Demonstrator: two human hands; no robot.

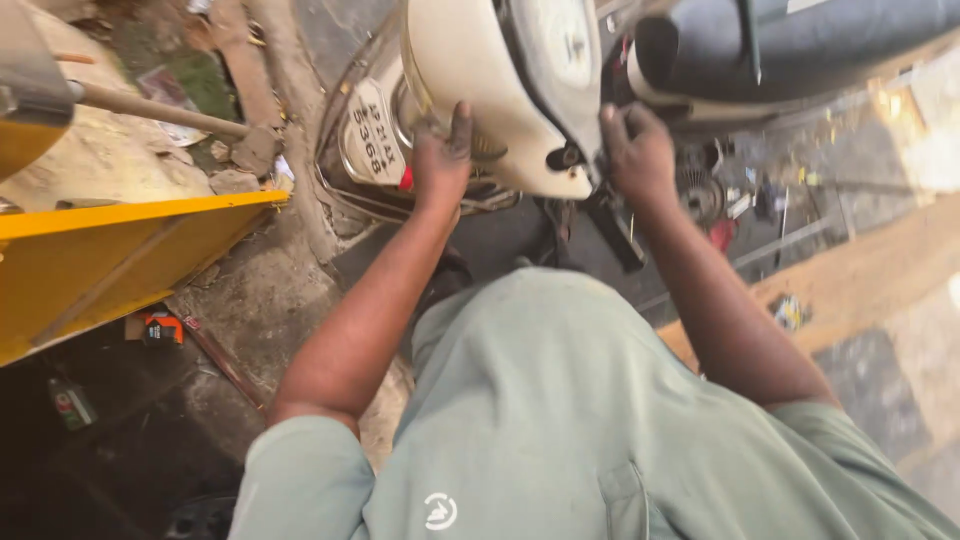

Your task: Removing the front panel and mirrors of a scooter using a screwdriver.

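The cream-coloured plastic rear body panel of a scooter (490, 90) sat at the top middle of the view, above the person's grey-green shirt, and it was still mounted on the machine, so the work on it looked only begun rather than finished. The left hand (443, 150) lay pressed against the panel's lower left side, fingers spread flat on the plastic beside the white number plate (372, 135), clasping nothing. The right hand (635, 150) was curled around the panel's right edge, near the dark seat (790, 45); whether it pinched a fastener or only the rim could not be told. The panel's long axis ran from upper right toward lower left, its tail end pointing toward the plate and the yellow metal board (130, 245) at the left. Small metal parts and tools (740, 205) lay scattered on the ground near the right hand, suggesting that some pieces were already off.
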